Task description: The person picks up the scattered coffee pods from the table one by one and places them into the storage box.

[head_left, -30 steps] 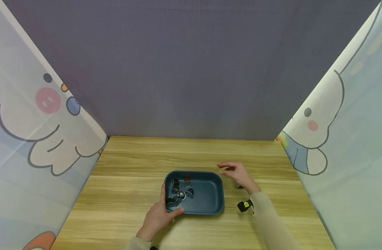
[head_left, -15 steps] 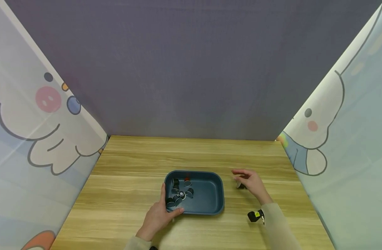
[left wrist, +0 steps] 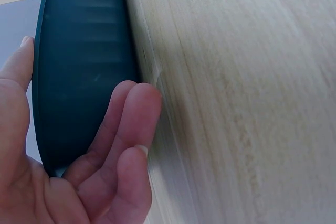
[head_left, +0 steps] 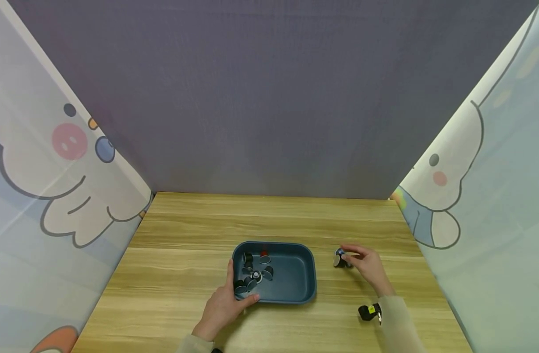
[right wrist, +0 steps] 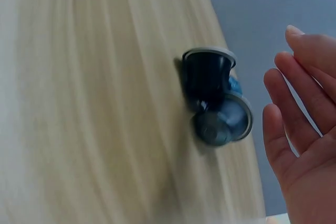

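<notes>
A dark blue tray (head_left: 291,274) rests on the wooden table. My left hand (head_left: 222,304) grips its near left corner, thumb on the near rim and a finger along the left side; in the left wrist view more fingers lie against the outer wall (left wrist: 79,77). Several coffee capsules (head_left: 250,283) lie in the tray's left half, dark ones and a red one (head_left: 264,256). To the right of the tray, my right hand (head_left: 370,267) hovers over a small cluster of capsules. The right wrist view shows a black capsule (right wrist: 207,77) and a blue-grey one (right wrist: 223,121) touching it, with my loosely extended fingers beside them.
The wooden table (head_left: 185,235) extends around the tray. A grey backdrop (head_left: 269,98) stands behind it, and cartoon-print panels flank both sides. A black wrist camera (head_left: 369,312) hangs by my right sleeve.
My right hand has moved right and slightly nearer, from the tray's right corner to the loose capsules, uncovering part of the cluster. My left hand and the tray stay put.
</notes>
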`<state>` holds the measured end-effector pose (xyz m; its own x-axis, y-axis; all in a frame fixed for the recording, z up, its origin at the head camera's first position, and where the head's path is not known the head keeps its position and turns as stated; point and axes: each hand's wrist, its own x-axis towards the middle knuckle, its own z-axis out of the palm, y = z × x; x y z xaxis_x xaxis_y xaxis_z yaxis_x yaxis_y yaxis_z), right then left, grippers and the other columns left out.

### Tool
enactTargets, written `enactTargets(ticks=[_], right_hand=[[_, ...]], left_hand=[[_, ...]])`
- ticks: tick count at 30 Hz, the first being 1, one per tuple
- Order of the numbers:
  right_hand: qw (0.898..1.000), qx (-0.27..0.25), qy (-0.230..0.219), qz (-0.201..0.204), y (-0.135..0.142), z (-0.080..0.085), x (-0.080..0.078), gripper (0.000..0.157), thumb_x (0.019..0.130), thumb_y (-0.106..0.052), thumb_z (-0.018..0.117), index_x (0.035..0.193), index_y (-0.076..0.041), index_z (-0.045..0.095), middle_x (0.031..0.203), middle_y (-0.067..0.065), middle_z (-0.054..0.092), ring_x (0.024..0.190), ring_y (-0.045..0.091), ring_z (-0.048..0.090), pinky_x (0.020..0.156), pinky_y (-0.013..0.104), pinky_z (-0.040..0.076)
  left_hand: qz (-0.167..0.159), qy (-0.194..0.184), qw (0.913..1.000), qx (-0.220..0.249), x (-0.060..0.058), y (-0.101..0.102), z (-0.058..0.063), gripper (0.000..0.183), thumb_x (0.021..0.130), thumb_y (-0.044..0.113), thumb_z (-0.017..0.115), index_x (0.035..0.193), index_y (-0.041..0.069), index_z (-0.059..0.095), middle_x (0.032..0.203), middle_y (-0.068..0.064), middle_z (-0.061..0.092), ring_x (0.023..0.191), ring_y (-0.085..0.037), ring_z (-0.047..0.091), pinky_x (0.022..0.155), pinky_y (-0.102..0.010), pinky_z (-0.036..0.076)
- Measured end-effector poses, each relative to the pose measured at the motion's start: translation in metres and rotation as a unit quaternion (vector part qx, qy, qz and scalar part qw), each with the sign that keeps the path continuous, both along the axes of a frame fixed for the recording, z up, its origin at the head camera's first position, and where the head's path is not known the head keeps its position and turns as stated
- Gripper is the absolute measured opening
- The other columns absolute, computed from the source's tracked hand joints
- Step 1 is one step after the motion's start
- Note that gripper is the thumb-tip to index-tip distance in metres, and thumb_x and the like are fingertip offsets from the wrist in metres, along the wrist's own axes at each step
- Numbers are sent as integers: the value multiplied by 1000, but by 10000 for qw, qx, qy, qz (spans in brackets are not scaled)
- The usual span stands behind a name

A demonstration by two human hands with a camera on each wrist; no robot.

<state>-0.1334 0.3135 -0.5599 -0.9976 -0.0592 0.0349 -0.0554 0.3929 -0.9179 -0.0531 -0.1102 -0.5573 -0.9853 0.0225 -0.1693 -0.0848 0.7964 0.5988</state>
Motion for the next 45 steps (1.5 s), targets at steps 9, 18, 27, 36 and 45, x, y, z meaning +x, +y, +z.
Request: enactTargets(ticks=[9,18,27,36,45], right_hand=[[9971,669,-121,-337,8,-7,5,36,88,-7,77,123,-5,71,126,21,64,102,34,69,77,30,55],[9931,1121,53,-354,8,-16,7,38,85,-1,78,122,-2,71,119,23,67,99,37,68,79,38,55],[9906,1285,-140,-455,8,-22,11,38,84,2,77,121,0,70,121,26,65,104,42,66,83,44,54],[9895,1283,-344,-569,10,-26,13,38,86,1,76,123,1,68,124,28,63,108,42,65,86,44,53],[9893,1284,-350,-593,11,-26,13,39,85,4,76,123,2,68,124,28,62,111,43,63,86,43,52]], left_hand=[[38,44,10000,-17,0,0,-1,129,72,69,76,161,9,4,78,-17,64,64,-23,58,54,-40,43],[36,11,10000,-39,1,0,1,129,73,68,76,161,9,3,80,-18,64,65,-24,59,56,-41,44],[10,32,10000,-30,1,0,1,128,73,68,76,161,8,3,78,-16,64,65,-24,59,56,-42,44],[-18,36,10000,-24,2,0,2,128,74,68,76,161,9,3,74,-13,61,62,-21,56,53,-39,42],[-20,28,10000,29,1,0,1,128,74,68,75,161,9,2,69,-10,59,58,-19,53,51,-38,40]])
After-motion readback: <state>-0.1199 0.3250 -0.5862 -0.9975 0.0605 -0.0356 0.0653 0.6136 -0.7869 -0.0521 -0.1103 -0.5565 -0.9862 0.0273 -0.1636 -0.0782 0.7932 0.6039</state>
